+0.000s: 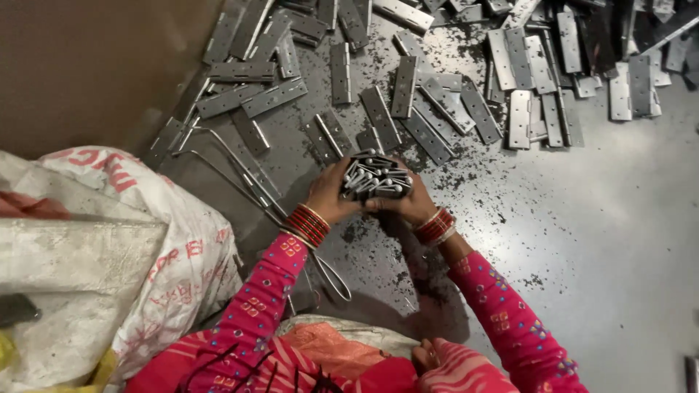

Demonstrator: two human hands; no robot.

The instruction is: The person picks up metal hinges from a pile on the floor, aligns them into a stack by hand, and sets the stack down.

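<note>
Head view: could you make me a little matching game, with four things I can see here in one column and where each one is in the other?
Things:
1. bundle of hinges
2. white sack
3. bent wire rod
4. red bangles

Places:
A. on the wrists
B. held between the left hand and right hand
C. at the left edge of the floor
D. lying on the floor left of the hands

Pairs: 1-B, 2-C, 3-D, 4-A
</note>
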